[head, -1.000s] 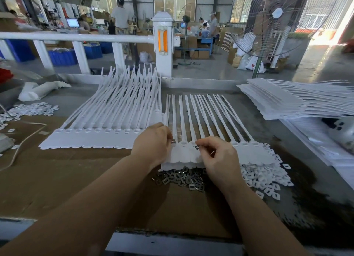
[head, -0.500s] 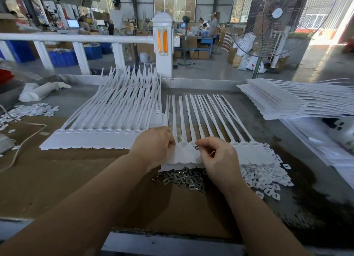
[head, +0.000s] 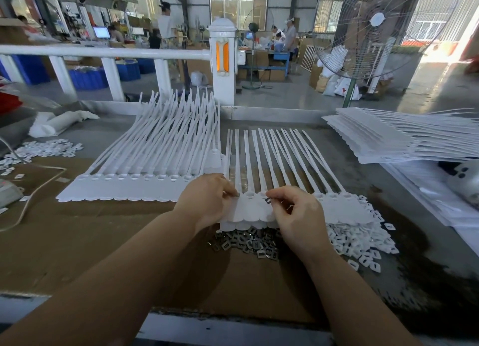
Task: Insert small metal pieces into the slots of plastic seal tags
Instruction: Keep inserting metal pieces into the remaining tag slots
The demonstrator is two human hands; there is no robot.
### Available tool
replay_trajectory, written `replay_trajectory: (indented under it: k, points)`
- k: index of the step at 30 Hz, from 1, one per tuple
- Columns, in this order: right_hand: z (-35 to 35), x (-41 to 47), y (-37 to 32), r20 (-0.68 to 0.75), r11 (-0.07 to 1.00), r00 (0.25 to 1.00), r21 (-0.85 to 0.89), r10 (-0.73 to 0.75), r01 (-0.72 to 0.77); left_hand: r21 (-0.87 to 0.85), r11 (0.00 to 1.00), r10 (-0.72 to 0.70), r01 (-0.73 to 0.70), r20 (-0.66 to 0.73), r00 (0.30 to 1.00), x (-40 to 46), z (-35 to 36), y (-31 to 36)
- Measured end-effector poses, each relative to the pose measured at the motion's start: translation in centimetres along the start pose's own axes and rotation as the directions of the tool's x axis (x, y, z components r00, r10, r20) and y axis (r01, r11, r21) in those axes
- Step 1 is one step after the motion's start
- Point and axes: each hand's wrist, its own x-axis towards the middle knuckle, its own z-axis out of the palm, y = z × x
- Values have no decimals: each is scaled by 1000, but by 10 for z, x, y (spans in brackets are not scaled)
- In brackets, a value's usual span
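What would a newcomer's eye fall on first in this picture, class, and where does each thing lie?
First, the two hands at the centre: the right hand pinches a small metal piece over the strip of white seal tags, while the left hand holds the strip's left end. Next, the fanned stack of tags behind on the left, and the pile of metal pieces just below the strip.
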Motion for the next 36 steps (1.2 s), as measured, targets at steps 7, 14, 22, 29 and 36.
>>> replay_trajectory:
  k: [7, 14, 22, 29, 36]
  points:
    - [-1, 0, 0, 7, 1000, 1000, 0, 6, -6, -126, 990, -62, 58, -21, 998, -1, 2, -2]
    - [0, 0, 0, 4, 1000, 1000, 14, 7, -7, 24, 1000, 18, -19, 44, 999, 0, 2, 3]
    - [0, 1, 0, 1, 1000, 1000, 14, 8, -8, -49, 998, -40, 42, 46, 998, 3, -1, 2]
    - [0, 0, 0, 2, 1000, 1000, 0, 8, -8, -116, 992, -55, 58, 30, 998, 9, -2, 0]
    - [0, 1, -2, 9, 1000, 1000, -5, 7, -7, -67, 996, -53, 59, 91, 994, 17, -4, 1]
